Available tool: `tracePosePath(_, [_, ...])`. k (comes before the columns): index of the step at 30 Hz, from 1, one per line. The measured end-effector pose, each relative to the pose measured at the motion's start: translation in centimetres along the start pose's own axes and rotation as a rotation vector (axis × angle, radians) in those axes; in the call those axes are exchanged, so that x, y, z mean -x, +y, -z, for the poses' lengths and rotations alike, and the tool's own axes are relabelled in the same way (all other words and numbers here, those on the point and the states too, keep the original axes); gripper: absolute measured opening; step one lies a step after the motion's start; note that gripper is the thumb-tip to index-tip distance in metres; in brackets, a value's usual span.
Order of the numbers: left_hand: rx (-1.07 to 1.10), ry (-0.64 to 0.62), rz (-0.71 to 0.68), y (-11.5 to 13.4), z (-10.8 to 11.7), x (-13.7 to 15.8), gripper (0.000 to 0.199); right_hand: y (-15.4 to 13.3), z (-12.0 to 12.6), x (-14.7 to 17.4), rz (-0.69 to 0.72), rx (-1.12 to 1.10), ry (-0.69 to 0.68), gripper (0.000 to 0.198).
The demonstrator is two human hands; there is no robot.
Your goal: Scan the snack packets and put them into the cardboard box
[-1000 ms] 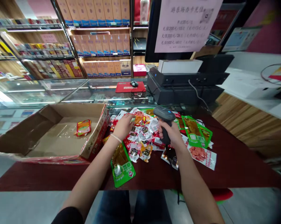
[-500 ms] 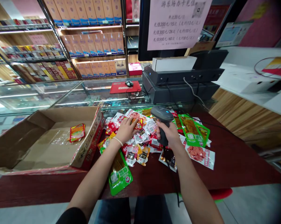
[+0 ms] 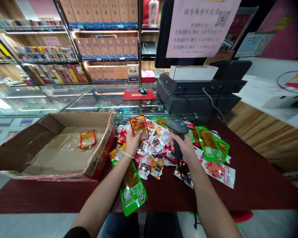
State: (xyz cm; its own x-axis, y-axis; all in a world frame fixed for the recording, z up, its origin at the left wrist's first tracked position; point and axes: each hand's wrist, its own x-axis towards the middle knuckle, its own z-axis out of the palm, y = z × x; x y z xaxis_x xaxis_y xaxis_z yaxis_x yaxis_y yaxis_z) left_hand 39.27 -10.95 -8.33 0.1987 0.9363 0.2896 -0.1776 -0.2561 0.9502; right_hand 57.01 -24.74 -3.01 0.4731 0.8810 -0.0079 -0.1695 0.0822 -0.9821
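My left hand (image 3: 133, 142) pinches a red-edged snack packet (image 3: 139, 125) with orange food showing through, held up above the left part of a heap of snack packets (image 3: 156, 142). My right hand (image 3: 183, 146) is wrapped round the handle of a dark barcode scanner (image 3: 177, 126), its head over the right part of the heap. A cable hangs from the scanner's grip. To the left stands a shallow cardboard box (image 3: 52, 155) with another red-edged packet (image 3: 87, 139) lying inside it.
A long green packet (image 3: 134, 191) lies at the table's (image 3: 168, 198) front edge. Green packets (image 3: 210, 145) and a pink-and-white packet (image 3: 219, 170) lie right of the heap. Behind are a monitor with a pink notice (image 3: 200, 29), dark machines (image 3: 200, 100) and a mouse (image 3: 142, 90).
My left hand has lifted the red-edged packet off the heap and tilted it up. The scanner stays in my right hand over the heap. The camera view has shifted slightly.
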Motion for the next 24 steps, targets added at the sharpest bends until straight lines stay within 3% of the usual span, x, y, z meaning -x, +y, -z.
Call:
tracePosePath(5, [0.050,0.010,0.004,-0.6,0.5,-0.4,0.042,0.4,-0.5,0.2,0.016,0.087,-0.066,0.035])
tracePosePath(15, [0.012,0.001,0.025,-0.7,0.3,-0.3,0.039,0.4,-2.1,1.3,-0.021,0.322,-0.111,0.036])
tracePosePath(24, [-0.083,-0.006,-0.017,-0.6,0.2,0.0,0.034,0.0,-2.3,1.4,-0.005,0.266,-0.119,0.037])
